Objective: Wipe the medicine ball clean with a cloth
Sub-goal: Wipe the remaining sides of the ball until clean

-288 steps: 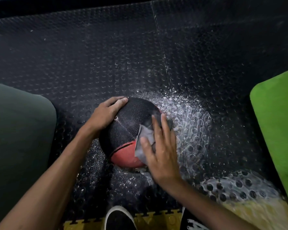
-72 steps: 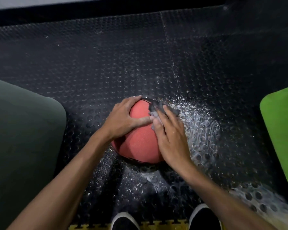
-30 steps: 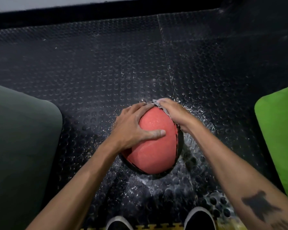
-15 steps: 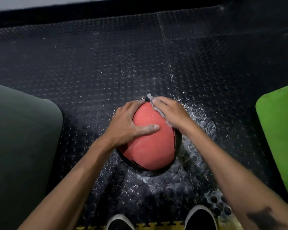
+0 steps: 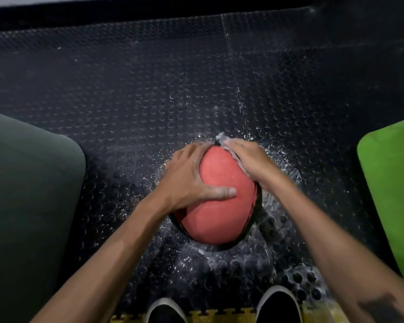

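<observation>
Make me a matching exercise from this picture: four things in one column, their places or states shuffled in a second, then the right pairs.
Things:
1. medicine ball
2. cloth
3. left hand
4. green mat

Places or states:
A. at the right edge of the view
B. spread on the ball's left side, thumb across the red panel
C. on the wet studded floor, red panel up
D. pressed onto the ball's far right side under the right hand

Pairs: 1-C, 2-D, 3-B, 4-A

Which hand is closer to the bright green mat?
The right hand, pressing the cloth on the ball's far right side. The left hand is on its left side, farther from the green mat.
</observation>
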